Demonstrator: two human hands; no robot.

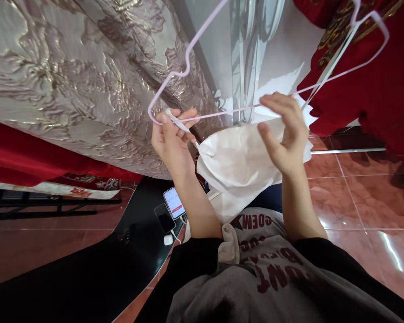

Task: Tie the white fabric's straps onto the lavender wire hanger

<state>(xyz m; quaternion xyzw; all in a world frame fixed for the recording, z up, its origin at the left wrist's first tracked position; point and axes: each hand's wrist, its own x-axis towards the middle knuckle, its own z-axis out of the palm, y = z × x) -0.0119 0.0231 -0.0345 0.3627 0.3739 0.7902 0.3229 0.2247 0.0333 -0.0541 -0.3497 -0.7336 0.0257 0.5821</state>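
A thin pale pink hanger (188, 58) hangs in front of me. A white garment (239, 161) with thin straps droops below its bottom bar. My left hand (171, 139) is closed in a pinch on a white strap (180, 123) at the hanger's left corner. My right hand (284, 134) holds the garment's upper edge against the hanger's bottom bar, fingers curled over the cloth.
A silvery brocade curtain (70, 76) fills the upper left. Red embroidered cloth (366, 76) hangs at the upper right. Two phones (170, 208) and a white charger lie on a black surface (104, 269) below. The floor (363, 193) is glossy red tile.
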